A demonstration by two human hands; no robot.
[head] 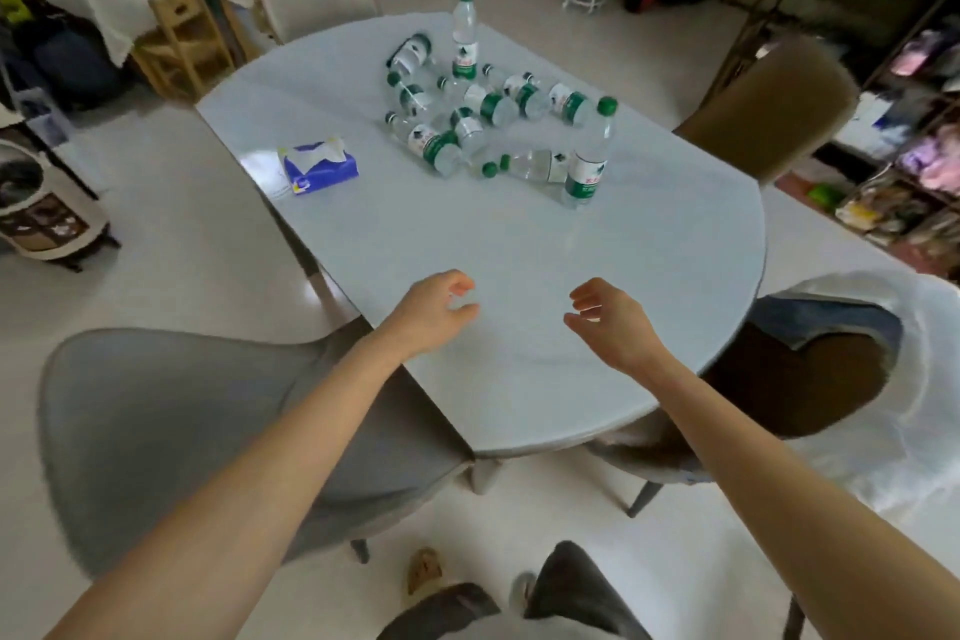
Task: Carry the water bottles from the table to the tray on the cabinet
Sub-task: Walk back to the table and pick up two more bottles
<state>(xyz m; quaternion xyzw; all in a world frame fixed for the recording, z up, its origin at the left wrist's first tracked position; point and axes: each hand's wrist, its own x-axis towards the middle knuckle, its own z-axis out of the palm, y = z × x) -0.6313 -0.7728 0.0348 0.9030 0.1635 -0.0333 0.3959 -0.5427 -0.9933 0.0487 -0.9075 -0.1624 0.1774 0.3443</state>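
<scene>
Standing at the near edge of a pale oval worktop [519, 244], the person extends both bare forearms over it. The left hand [434, 312] hovers above the near part of the surface, its fingers [460, 287] loosely curled and holding nothing. The right hand [608, 320] hovers just beside it, fingers likewise loosely curled and empty; the two hands are apart, palms turned toward each other. The water bottles [483, 120], clear with green caps and green-and-white labels, sit in a cluster on the far half of the worktop, well apart from both hands. Most lie on their sides, several touching or overlapping. One upright bottle [589, 156] stands at the near right of the cluster; a second upright bottle [464, 36] stands at its far side. A blue tissue pack [321, 165] lies on the worktop to the left of the cluster. A grey chair [182, 431] is at the near left edge, a brown chair [769, 104] at the far right. The tray and cabinet are not identifiable in this view.
</scene>
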